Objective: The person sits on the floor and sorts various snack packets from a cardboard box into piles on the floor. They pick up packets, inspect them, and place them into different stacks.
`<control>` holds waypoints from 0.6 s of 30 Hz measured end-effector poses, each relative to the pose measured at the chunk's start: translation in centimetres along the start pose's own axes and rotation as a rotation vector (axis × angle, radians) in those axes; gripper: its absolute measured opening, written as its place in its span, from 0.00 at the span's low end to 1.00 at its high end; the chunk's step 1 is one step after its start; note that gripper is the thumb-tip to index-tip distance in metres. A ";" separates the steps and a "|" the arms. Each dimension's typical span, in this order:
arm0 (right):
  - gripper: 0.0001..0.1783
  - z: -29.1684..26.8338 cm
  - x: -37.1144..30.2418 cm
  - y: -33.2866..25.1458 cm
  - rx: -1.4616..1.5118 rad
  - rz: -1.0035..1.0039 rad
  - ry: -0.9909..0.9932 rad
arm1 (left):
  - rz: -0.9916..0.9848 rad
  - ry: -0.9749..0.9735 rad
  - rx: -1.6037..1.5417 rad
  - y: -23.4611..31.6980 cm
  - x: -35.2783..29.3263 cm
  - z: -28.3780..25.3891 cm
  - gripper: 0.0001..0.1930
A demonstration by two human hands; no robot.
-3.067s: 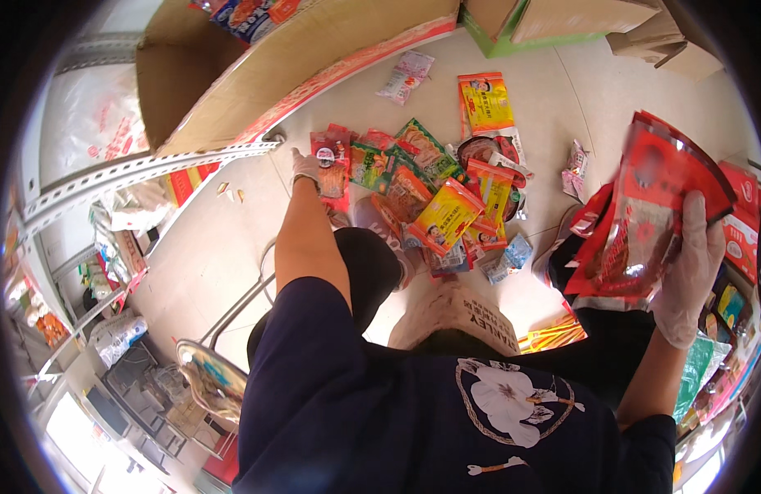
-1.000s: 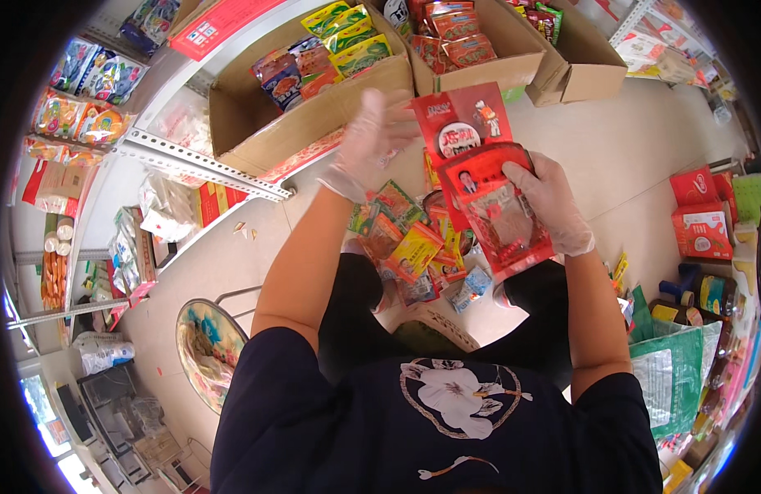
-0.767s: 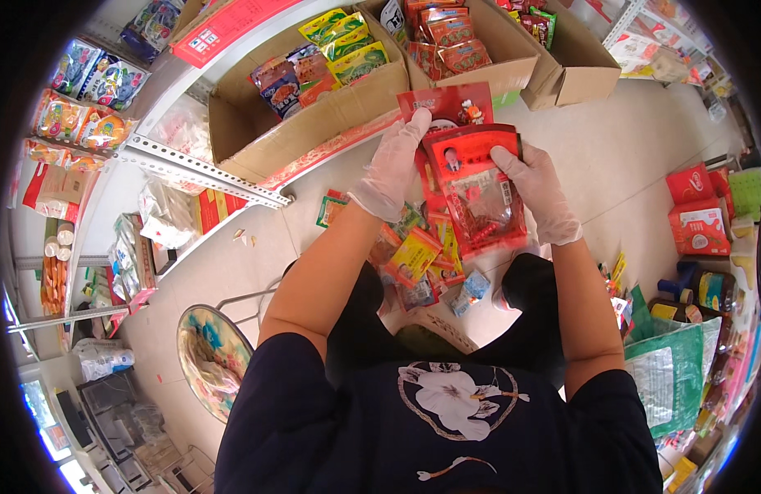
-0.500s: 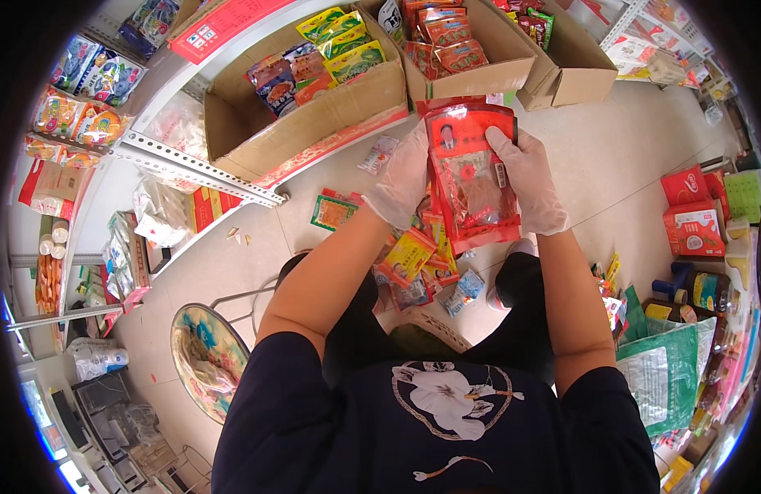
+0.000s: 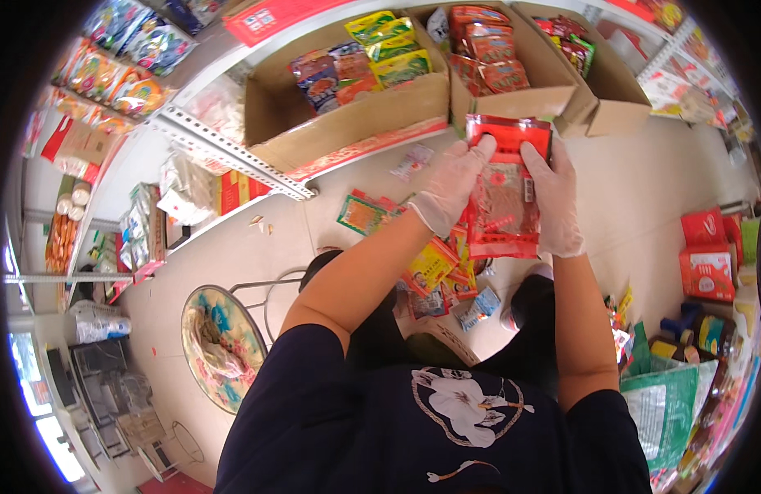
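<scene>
A red snack packet (image 5: 505,202) with a clear window is held upright in front of me between both hands; other red packets seem stacked behind it. My left hand (image 5: 454,185), in a thin clear glove, grips its left edge with the thumb on the front. On the opposite edge, my gloved right hand (image 5: 555,193) closes with its thumb near the top. Beneath the packet, a pile of yellow and red snack packets (image 5: 434,267) lies on the floor between my feet, partly hidden by my left forearm. A blue-and-white packet (image 5: 481,309) rests beside the pile.
Ahead, a cardboard box (image 5: 347,128) holds yellow and purple packets; another box (image 5: 512,97) holds red ones, and a third box (image 5: 615,107) stands to its right. A round floral stool (image 5: 224,346) is at my left. Bottles and a green bag (image 5: 660,412) crowd the right side.
My left thumb has come up onto the packet's front, where it was hidden behind before. My right thumb has shifted to the packet's upper right edge. The whole view has turned slightly left.
</scene>
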State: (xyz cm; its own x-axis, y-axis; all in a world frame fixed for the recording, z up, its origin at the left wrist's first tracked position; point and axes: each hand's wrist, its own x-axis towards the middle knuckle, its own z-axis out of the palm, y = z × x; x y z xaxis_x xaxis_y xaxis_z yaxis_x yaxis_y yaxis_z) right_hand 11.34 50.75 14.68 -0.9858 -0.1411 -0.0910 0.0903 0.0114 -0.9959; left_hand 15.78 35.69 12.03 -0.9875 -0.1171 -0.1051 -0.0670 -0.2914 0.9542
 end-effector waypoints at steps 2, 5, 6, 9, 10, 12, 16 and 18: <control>0.29 0.6 -1.3 -1.8 0.010 -0.142 0.036 | -0.023 -0.080 -0.234 0.8 -0.5 0.0 0.19; 0.25 -0.5 -0.4 -1.1 0.302 -0.061 -0.211 | -0.054 -0.096 -0.171 0.4 -0.1 -0.4 0.19; 0.18 -0.9 -0.2 -0.8 0.254 0.104 -0.251 | -0.097 -0.024 -0.019 -0.2 0.2 -0.7 0.18; 0.14 -0.1 -1.0 -0.4 0.084 0.053 -0.091 | -0.031 -0.062 -0.032 -0.7 0.4 -0.6 0.17; 0.14 0.3 -0.9 -0.4 0.131 0.050 -0.050 | 0.001 -0.047 0.004 -0.7 0.7 -0.8 0.16; 0.14 0.4 -0.6 0.1 0.152 0.047 -0.006 | 0.053 -0.039 0.060 -0.4 1.0 -0.3 0.15; 0.14 1.2 -0.8 0.7 0.156 -0.007 0.061 | -0.107 0.014 -0.093 0.8 0.0 0.5 0.13; 0.14 2.0 -1.1 0.8 0.063 -0.063 0.071 | -0.019 0.055 -0.192 -0.6 0.1 0.7 0.12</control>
State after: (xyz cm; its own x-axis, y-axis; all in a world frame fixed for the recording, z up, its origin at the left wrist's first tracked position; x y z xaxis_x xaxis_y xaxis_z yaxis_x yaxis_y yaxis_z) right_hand 12.82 48.90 13.97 -0.9972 -0.0688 -0.0305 0.0345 -0.0578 -0.9977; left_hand 15.58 36.53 11.62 -0.9766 -0.1603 -0.1431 -0.0521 -0.4695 0.8814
